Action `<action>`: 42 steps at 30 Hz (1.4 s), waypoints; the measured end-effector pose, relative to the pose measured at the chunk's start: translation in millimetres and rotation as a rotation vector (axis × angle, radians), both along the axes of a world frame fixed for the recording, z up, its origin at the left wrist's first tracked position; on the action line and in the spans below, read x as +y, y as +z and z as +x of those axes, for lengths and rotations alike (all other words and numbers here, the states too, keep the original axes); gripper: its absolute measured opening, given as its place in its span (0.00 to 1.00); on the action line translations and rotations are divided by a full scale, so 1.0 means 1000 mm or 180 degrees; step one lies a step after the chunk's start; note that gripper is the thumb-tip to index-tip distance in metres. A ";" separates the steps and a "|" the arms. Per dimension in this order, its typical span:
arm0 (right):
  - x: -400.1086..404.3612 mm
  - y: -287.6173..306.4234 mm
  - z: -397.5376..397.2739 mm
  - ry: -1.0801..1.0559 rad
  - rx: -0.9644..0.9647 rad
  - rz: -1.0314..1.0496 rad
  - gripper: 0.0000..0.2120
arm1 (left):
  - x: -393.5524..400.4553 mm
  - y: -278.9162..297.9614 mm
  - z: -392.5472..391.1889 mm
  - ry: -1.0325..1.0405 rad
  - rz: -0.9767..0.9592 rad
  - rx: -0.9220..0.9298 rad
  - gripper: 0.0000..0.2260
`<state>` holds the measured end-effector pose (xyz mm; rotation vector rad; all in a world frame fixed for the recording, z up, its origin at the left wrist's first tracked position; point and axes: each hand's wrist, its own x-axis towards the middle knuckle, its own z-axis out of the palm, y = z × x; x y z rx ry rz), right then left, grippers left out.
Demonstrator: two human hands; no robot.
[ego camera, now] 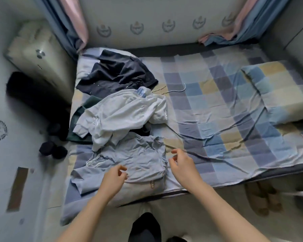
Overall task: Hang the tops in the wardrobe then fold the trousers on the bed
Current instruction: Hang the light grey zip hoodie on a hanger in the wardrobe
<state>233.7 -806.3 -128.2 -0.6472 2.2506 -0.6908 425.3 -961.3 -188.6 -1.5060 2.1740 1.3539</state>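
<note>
Left hand (114, 179) and right hand (181, 165) over pale blue garment (140, 159) on bed (217, 109); fingers loosely curled, holding nothing.

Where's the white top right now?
In the head view, the white top lies crumpled on the bed's left side, between the dark garment and the light blue garment.

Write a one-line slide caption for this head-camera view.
Both hands, left hand and right hand, hover open over a light blue garment on the checked bed.
</note>
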 end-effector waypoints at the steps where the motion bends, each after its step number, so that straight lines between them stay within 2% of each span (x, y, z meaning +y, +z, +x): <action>1: -0.012 -0.010 -0.005 0.0049 -0.0033 0.0040 0.13 | -0.014 -0.011 -0.002 -0.0036 -0.0046 -0.0091 0.06; 4: -0.053 -0.051 -0.025 0.0180 -0.0138 0.0219 0.12 | -0.056 -0.048 -0.015 -0.0173 -0.0120 -0.0390 0.06; 7: -0.093 -0.098 -0.053 0.0234 -0.0337 0.0352 0.13 | -0.091 -0.088 -0.034 -0.0270 -0.0198 -0.0600 0.09; 14: -0.204 -0.236 -0.133 -0.0533 -0.1266 0.0090 0.11 | -0.177 -0.192 -0.098 -0.0567 -0.0602 -0.0857 0.13; 17: -0.237 -0.285 -0.153 -0.0760 -0.1630 0.0030 0.08 | -0.198 -0.231 -0.121 -0.0688 -0.0839 -0.1008 0.19; 19: -0.253 -0.315 -0.162 -0.0869 -0.1805 0.0058 0.08 | -0.209 -0.254 -0.135 -0.0675 -0.1203 -0.1048 0.23; 22: -0.269 -0.355 -0.169 -0.1016 -0.1999 0.0074 0.14 | -0.224 -0.283 -0.151 -0.0865 -0.1814 -0.1258 0.34; 24: -0.275 -0.373 -0.170 -0.1021 -0.2050 0.0093 0.17 | -0.237 -0.304 -0.155 -0.1061 -0.1856 -0.1573 0.40; 26: -0.278 -0.388 -0.170 -0.0949 -0.2107 0.0115 0.19 | -0.251 -0.321 -0.156 -0.1138 -0.1792 -0.1788 0.36; 29: -0.279 -0.404 -0.166 -0.0872 -0.2234 0.0169 0.22 | -0.265 -0.339 -0.150 -0.1207 -0.1971 -0.1660 0.11; 30: -0.280 -0.409 -0.166 -0.0865 -0.2270 0.0161 0.22 | -0.267 -0.344 -0.147 -0.1243 -0.2028 -0.1538 0.07; 31: -0.281 -0.411 -0.166 -0.0865 -0.2305 0.0146 0.23 | -0.268 -0.349 -0.142 -0.1288 -0.2028 -0.1456 0.07; 34: -0.290 -0.413 -0.170 -0.0810 -0.2293 0.0141 0.25 | -0.266 -0.352 -0.134 -0.1209 -0.1971 -0.1377 0.21; 37: -0.300 -0.413 -0.172 -0.0807 -0.2222 0.0141 0.20 | -0.274 -0.350 -0.136 -0.1157 -0.2079 -0.1558 0.30; 39: -0.305 -0.416 -0.172 -0.0795 -0.2213 0.0130 0.19 | -0.278 -0.354 -0.139 -0.1162 -0.2216 -0.1559 0.26; 41: -0.305 -0.417 -0.172 -0.0794 -0.2249 0.0175 0.20 | -0.277 -0.360 -0.143 -0.1168 -0.2382 -0.1238 0.16; 42: -0.305 -0.419 -0.173 -0.0828 -0.2278 0.0169 0.20 | -0.275 -0.364 -0.144 -0.1079 -0.2383 -0.1033 0.14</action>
